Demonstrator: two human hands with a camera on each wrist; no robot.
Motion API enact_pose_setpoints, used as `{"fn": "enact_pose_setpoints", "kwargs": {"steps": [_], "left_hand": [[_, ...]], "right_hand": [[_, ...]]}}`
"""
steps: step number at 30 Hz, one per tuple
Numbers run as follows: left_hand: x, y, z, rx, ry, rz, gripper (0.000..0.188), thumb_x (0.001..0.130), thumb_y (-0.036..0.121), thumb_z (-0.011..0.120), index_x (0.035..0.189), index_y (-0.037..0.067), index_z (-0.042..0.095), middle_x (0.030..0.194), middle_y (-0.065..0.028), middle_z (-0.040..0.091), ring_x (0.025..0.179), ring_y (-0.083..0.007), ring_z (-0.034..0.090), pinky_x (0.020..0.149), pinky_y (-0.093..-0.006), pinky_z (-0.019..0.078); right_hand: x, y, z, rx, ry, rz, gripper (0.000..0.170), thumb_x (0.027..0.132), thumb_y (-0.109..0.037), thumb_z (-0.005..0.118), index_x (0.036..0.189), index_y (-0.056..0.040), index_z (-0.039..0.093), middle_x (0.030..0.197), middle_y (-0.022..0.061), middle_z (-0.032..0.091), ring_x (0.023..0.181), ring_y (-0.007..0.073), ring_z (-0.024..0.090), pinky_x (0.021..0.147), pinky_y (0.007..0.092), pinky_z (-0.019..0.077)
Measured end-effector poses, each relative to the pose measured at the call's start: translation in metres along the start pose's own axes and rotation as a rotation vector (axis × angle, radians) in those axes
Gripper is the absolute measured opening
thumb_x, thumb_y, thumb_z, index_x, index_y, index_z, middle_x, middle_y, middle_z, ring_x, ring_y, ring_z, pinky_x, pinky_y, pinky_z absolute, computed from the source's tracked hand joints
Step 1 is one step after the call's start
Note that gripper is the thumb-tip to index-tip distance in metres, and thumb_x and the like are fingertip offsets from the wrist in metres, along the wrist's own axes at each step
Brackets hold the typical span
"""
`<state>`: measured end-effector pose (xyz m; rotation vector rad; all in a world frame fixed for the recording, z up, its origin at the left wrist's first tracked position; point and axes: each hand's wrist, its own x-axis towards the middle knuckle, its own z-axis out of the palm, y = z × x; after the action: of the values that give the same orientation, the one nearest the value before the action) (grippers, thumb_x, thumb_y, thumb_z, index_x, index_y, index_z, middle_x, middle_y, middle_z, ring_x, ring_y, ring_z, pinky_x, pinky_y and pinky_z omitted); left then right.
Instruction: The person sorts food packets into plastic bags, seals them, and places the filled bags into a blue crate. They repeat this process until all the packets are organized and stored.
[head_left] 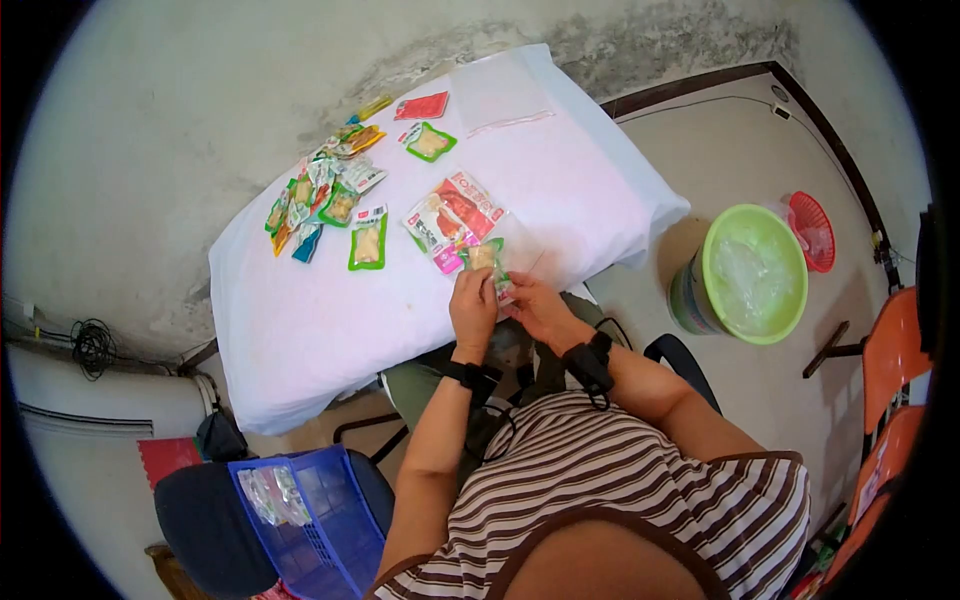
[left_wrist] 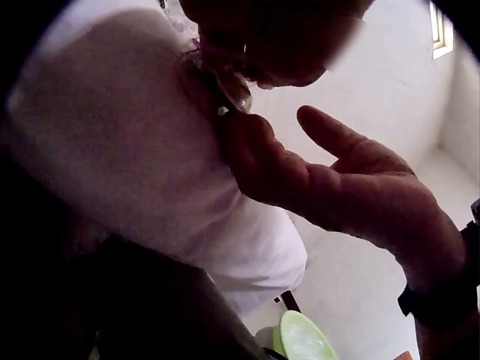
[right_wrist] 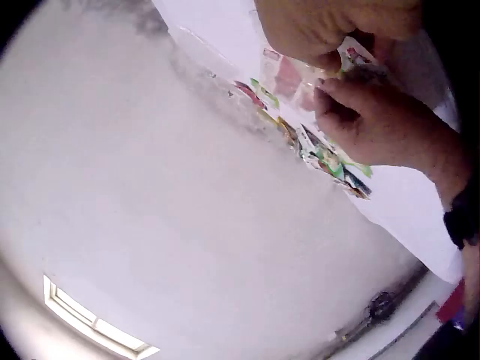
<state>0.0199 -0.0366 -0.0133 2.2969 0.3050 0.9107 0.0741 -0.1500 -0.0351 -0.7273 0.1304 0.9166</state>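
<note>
Nearest: one striped shirt [head_left: 600, 490], seen from above, with both forearms extended over the table edge.

Item: left hand [head_left: 473, 308]. Fingers bent over the lower part of a small packet [head_left: 483, 254], which is gripped between them and the thumb.

Item: right hand [head_left: 545, 312]. The packet's near end is pinched between thumb and fingers; how the rearmost fingers lie cannot be told, the wrist views being dark and crowded there.

Item: the small packet, green-edged, pale contents, held between both hands above the near side of the white cloth [head_left: 300, 340].

Step in hand, as judged: the packet is being handled at its near end. For the next move, a steady grip by one hand and a free, fine pinch by the other would be called for, the film being thin and slippery.

Just beyond: one large printed bag [head_left: 466, 207], red and white, lying flat.

Further left: one green-edged pack [head_left: 368, 243] lying singly; a heap of mixed packs [head_left: 340, 204].

Farther: a second green-edged pack [head_left: 430, 143], one red packet [head_left: 422, 105], one clear bag [head_left: 500, 95].
</note>
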Motion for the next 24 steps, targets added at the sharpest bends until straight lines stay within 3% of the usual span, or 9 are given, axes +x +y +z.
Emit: {"fn": "enact_pose_setpoints", "kwargs": {"steps": [5, 7, 10, 12, 20, 23, 24], "left_hand": [[0.003, 0.003, -0.002, -0.070, 0.024, -0.055, 0.011, 0.078, 0.001, 0.057, 0.088, 0.001, 0.060, 0.081, -0.0130, 0.056, 0.073, -0.0272, 0.057, 0.064, -0.0325, 0.0459], [0.005, 0.008, -0.004, -0.095, 0.029, -0.057, 0.011, 0.078, 0.001, 0.057, 0.089, 0.001, 0.060, 0.081, -0.0131, 0.056, 0.073, -0.0274, 0.057, 0.064, -0.0326, 0.0459], [0.009, 0.011, -0.009, -0.045, 0.022, -0.006, 0.012, 0.078, 0.000, 0.057, 0.089, 0.001, 0.061, 0.081, -0.0131, 0.057, 0.073, -0.0275, 0.057, 0.064, -0.0325, 0.0460], [0.012, 0.012, -0.012, -0.022, 0.071, 0.087, 0.013, 0.077, -0.001, 0.057, 0.089, 0.001, 0.061, 0.081, -0.0131, 0.057, 0.074, -0.0277, 0.057, 0.065, -0.0327, 0.0460], [0.020, 0.019, -0.017, 0.009, 0.075, 0.123, 0.013, 0.076, -0.001, 0.059, 0.089, 0.002, 0.062, 0.082, -0.0125, 0.058, 0.075, -0.0281, 0.057, 0.066, -0.0337, 0.0466], [0.023, 0.019, -0.018, -0.002, 0.083, 0.124, 0.012, 0.078, -0.001, 0.058, 0.089, 0.000, 0.061, 0.081, -0.0131, 0.057, 0.074, -0.0278, 0.057, 0.065, -0.0325, 0.0462], [0.025, 0.019, -0.019, -0.012, 0.099, 0.129, 0.012, 0.078, -0.001, 0.058, 0.089, 0.000, 0.061, 0.081, -0.0132, 0.057, 0.074, -0.0277, 0.057, 0.065, -0.0323, 0.0461]], "right_hand": [[-0.004, 0.005, 0.011, -0.084, 0.058, -0.049, 0.047, 0.084, -0.002, 0.053, 0.128, -0.0019, 0.039, 0.104, 0.0051, 0.053, 0.088, 0.0132, 0.053, 0.070, 0.0287, 0.0474], [0.002, -0.001, 0.009, -0.339, -0.011, -0.105, 0.042, 0.084, -0.002, 0.051, 0.125, -0.0016, 0.043, 0.103, 0.0049, 0.054, 0.085, 0.0117, 0.053, 0.067, 0.0255, 0.0478], [0.012, -0.011, 0.011, -0.427, 0.051, -0.129, 0.035, 0.085, -0.003, 0.050, 0.120, 0.0002, 0.048, 0.101, 0.0050, 0.056, 0.083, 0.0110, 0.054, 0.063, 0.0233, 0.0484], [0.018, -0.016, 0.015, -0.425, 0.064, -0.151, 0.034, 0.085, -0.002, 0.049, 0.118, -0.0004, 0.050, 0.101, 0.0052, 0.057, 0.083, 0.0107, 0.054, 0.063, 0.0232, 0.0488], [0.042, -0.030, 0.032, -0.315, 0.038, -0.176, 0.041, 0.082, 0.001, 0.045, 0.122, -0.0041, 0.049, 0.098, 0.0061, 0.056, 0.082, 0.0118, 0.054, 0.062, 0.0241, 0.0498], [0.041, -0.031, 0.033, -0.326, 0.018, -0.142, 0.042, 0.082, 0.000, 0.046, 0.124, -0.0054, 0.047, 0.104, 0.0093, 0.053, 0.086, 0.0140, 0.055, 0.061, 0.0232, 0.0499], [0.034, -0.033, 0.034, -0.362, 0.046, -0.126, 0.043, 0.081, 0.000, 0.047, 0.124, -0.0062, 0.047, 0.109, 0.0125, 0.052, 0.090, 0.0175, 0.055, 0.065, 0.0265, 0.0501]]}}
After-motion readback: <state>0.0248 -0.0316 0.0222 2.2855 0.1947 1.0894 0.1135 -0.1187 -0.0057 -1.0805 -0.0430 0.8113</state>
